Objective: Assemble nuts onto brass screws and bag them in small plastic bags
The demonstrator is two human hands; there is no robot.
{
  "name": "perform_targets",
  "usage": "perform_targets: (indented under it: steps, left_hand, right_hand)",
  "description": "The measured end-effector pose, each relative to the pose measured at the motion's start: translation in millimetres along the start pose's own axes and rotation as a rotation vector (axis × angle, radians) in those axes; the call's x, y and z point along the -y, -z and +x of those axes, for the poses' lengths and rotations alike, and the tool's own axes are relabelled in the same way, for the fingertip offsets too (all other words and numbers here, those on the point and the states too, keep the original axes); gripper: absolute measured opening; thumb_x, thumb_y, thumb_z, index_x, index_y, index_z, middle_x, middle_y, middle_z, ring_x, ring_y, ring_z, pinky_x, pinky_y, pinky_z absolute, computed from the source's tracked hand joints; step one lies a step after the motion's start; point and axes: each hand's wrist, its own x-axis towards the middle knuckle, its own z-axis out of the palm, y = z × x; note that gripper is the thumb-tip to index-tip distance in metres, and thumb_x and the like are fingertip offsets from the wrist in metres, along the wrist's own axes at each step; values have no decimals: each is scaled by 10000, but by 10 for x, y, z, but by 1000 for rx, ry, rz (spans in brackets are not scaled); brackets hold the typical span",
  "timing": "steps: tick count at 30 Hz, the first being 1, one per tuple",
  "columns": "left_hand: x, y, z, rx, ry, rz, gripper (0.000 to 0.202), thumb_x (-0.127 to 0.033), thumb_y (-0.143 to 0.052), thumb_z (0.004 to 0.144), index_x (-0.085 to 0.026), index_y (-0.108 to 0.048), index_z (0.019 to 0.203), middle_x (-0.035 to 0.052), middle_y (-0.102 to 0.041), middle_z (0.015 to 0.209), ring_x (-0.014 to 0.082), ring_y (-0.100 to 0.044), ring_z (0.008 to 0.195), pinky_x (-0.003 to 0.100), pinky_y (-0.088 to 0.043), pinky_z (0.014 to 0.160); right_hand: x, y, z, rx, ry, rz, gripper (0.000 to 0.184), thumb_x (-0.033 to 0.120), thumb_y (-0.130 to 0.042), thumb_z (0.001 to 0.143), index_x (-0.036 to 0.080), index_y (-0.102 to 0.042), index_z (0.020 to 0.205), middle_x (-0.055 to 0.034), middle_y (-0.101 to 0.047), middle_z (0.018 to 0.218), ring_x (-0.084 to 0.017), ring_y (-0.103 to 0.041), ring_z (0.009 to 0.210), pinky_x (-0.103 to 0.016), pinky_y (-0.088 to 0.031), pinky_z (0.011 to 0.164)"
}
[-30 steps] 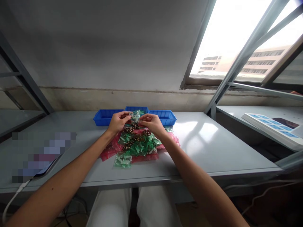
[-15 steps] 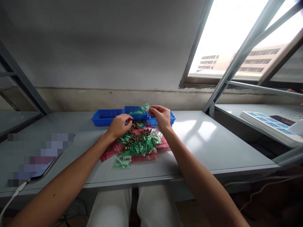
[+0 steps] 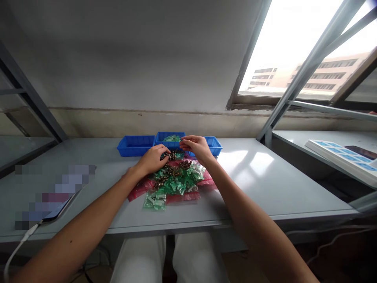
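The left grip [image 3: 153,159] is curled at the far-left edge of the pile of bags [image 3: 176,184], by brass-coloured parts [image 3: 173,156]; the right grip [image 3: 196,147] is narrowed beside the middle bin [image 3: 168,144]. Whether anything is held in either cannot be told. Loosely stacked bags could be dragged or toppled if the left grip is swept sideways. Three blue bins are counted beyond the two grips; the bags are too overlapped to be counted.

Daylight fills the window [image 3: 273,55] at far right, where a pale building [image 3: 321,74] shows; bright patches [image 3: 260,162] lie across a grey worktop [image 3: 282,196] by a wall [image 3: 147,59], slanting frames [image 3: 32,94] at left and right.
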Motion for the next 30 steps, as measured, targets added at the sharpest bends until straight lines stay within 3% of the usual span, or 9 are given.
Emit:
perform_targets:
  steps: [4,8,11,18,24,30]
  left_hand:
    - [12,-34,-3,20,8,2,256,-279,-503,856,-187,-671,1025,87,-683,1083,257,-633,1021,399,-470,948]
    - [21,-31,-4,11,19,3,279,-257,-492,847,-194,-673,1049,86,-689,1099,262,-632,1043,398,-472,948]
    - [13,-17,-8,34,26,16,300,-244,-483,838,-195,-672,1066,84,-690,1114,265,-631,1053,395,-473,948]
    - [-29,15,-9,49,39,63,340,-198,-470,797,-199,-677,1066,74,-685,1111,256,-641,1012,375,-488,915]
    - [-55,30,-12,54,56,89,338,-179,-475,768,-211,-697,1021,61,-676,1106,245,-640,992,355,-490,903]
    - [-10,28,-11,47,53,87,341,-169,-476,753,-211,-703,1004,60,-674,1089,253,-640,975,366,-493,899]
  right_hand:
    - [-78,58,1,1,110,-330,145,254,-622,774,155,-723,810,-42,-700,705,-152,-636,616,-267,-485,591]
    - [-87,66,-45,40,326,-778,158,183,-608,774,176,-757,824,-47,-722,744,-177,-640,680,-289,-461,666]
    - [-59,27,-124,137,376,-973,202,179,-623,769,198,-774,901,-58,-742,818,-203,-651,747,-305,-456,720]
    - [-65,-74,-225,273,341,-1090,315,200,-702,747,255,-756,1053,-55,-749,980,-242,-671,860,-310,-463,793]
    - [-96,-124,-247,237,330,-1120,263,275,-732,763,288,-752,1025,-39,-747,967,-263,-664,914,-309,-463,789]
    - [-101,-149,-269,152,326,-1183,328,231,-669,782,279,-719,1102,-54,-732,982,-280,-612,985,-322,-453,754]
